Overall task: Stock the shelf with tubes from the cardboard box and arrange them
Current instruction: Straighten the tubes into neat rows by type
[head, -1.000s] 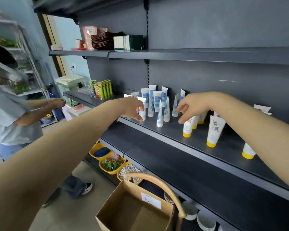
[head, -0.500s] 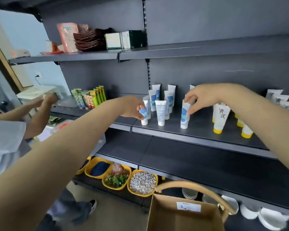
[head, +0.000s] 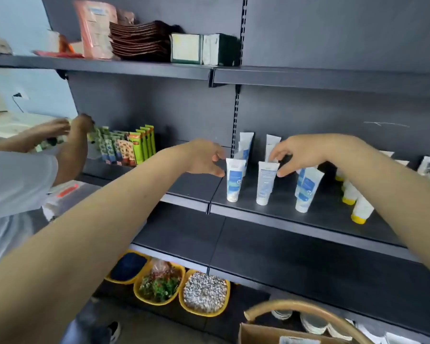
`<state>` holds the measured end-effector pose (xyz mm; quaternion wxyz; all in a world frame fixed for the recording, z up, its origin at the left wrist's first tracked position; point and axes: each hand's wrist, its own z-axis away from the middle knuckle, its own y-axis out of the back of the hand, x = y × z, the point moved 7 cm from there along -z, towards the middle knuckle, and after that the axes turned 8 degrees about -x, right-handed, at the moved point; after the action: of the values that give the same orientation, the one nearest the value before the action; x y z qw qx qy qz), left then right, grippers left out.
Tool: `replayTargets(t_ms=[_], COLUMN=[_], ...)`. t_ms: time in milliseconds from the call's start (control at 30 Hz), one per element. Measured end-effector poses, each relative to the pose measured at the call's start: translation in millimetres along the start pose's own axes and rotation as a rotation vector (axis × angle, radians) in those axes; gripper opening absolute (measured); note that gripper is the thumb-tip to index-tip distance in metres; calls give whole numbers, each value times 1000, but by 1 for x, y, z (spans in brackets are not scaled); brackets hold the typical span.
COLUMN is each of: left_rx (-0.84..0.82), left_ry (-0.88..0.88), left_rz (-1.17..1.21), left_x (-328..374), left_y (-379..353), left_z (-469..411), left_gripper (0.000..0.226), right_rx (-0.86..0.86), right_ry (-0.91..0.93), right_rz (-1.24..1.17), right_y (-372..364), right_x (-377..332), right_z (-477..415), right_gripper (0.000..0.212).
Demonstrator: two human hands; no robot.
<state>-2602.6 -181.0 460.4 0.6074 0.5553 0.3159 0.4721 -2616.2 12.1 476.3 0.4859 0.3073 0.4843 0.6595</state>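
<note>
Cardboard box sits nearest, at the bottom edge under its curved handle; its contents are out of sight. Both bare forearms reach up from there, past three yellow bowls on a low board, to the middle shelf.

The step in hand looks like arranging rather than fetching, since neither hand carries a tube. The left hand is released, fingers relaxed and pointing right. Its thumb tip is at, or just short of, the upper edge of the left front tube; I cannot tell whether they touch. The right hand is held palm down with fingers loosely spread, thumb tip at the crimped top corner of the middle front tube, not curled round it. Both tubes stand cap down near the shelf lip. Just right of them a leaning tube tilts rightward, and yellow-capped tubes stand beyond.

The next move, as I judge it, calls for a light pinch at the crimp to square the front row and right the leaning one without toppling its neighbours, then a trip back to the cardboard box.

Farther back, more blue-and-white tubes stand against the rear panel. Another person's hands work near green packets at the left.
</note>
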Motion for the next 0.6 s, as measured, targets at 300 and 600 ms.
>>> replayTargets(t_ms=[300,600], left_rx=[-46,107], left_ry=[-125,-301], left_rz=[133,486], left_x=[-65,-73], left_y=[12,-2], left_z=[-66,-99], left_gripper=[56,46], right_rx=[106,348], right_ry=[-166,-286], right_rz=[-142,-276], right_y=[17,3], right_x=[-6,24], right_z=[-65,-74], right_gripper=[49,43])
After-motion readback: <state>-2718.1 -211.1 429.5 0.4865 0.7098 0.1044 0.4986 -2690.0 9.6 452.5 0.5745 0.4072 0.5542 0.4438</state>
